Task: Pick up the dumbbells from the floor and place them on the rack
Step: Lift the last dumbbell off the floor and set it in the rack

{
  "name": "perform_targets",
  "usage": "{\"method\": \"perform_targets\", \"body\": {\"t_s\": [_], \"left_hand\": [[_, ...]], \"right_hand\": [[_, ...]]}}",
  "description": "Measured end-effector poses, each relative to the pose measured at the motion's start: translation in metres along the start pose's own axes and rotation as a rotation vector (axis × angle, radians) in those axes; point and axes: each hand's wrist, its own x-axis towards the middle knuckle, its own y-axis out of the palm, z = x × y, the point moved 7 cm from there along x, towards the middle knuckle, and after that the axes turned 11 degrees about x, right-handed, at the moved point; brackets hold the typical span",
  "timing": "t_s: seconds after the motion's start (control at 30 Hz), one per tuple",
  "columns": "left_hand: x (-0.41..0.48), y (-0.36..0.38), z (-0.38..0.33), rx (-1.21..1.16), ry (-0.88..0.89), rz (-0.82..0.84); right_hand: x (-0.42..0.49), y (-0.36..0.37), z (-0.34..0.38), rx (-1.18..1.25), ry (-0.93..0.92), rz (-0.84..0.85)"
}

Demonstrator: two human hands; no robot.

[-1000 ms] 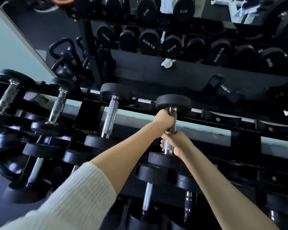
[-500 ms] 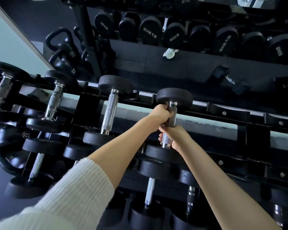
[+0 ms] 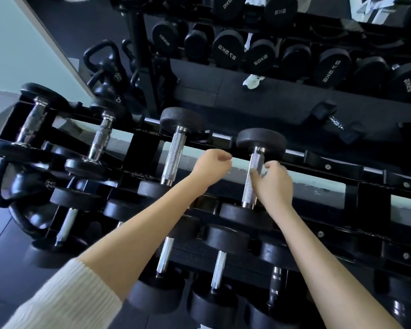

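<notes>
A black round-headed dumbbell [image 3: 261,141] with a knurled steel handle rests across the top tier of the black rack [image 3: 328,166]. My right hand [image 3: 274,186] is loosely closed on its handle, thumb across the front of the bar. My left hand [image 3: 211,166] is off the bar, curled into a loose fist just left of it, holding nothing. A similar dumbbell [image 3: 173,153] lies in the slot to the left.
Lower tiers hold several more dumbbells [image 3: 218,269]. Kettlebells [image 3: 17,186] sit at the rack's left end. A mirror behind reflects another loaded rack [image 3: 261,55] and one dumbbell [image 3: 330,119] lying on the dark floor. Top-tier slots to the right hold nothing.
Both hands gripped the dumbbell's handle before. Now my left hand has let go and moved left, and my right hand's grip has loosened. The dumbbell sits settled on the top tier.
</notes>
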Motion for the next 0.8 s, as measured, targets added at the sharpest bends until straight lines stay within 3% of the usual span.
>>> {"method": "perform_targets", "body": {"t_s": [0.07, 0.13, 0.2, 0.3, 0.43, 0.57, 0.8], "left_hand": [[-0.024, -0.041, 0.016, 0.062, 0.015, -0.197], [-0.049, -0.088, 0.041, 0.163, -0.028, -0.452], [-0.065, -0.119, 0.073, 0.240, -0.110, -0.560], [-0.069, -0.118, 0.115, 0.391, -0.242, -0.335], [-0.060, -0.089, 0.139, 0.381, -0.257, -0.107], [-0.048, -0.075, 0.148, 0.284, -0.246, -0.129], [-0.044, -0.083, 0.142, 0.344, -0.191, -0.173]], "right_hand": [[-0.009, 0.004, 0.030, 0.151, -0.099, 0.000], [-0.012, 0.035, 0.053, 0.414, -0.001, 0.182], [-0.013, 0.071, 0.072, 0.581, 0.156, 0.352], [-0.005, 0.123, 0.092, 0.630, 0.291, 0.492], [0.012, 0.165, 0.102, 0.637, 0.346, 0.515], [0.023, 0.180, 0.106, 0.613, 0.336, 0.520], [0.031, 0.191, 0.097, 0.636, 0.313, 0.461]]}}
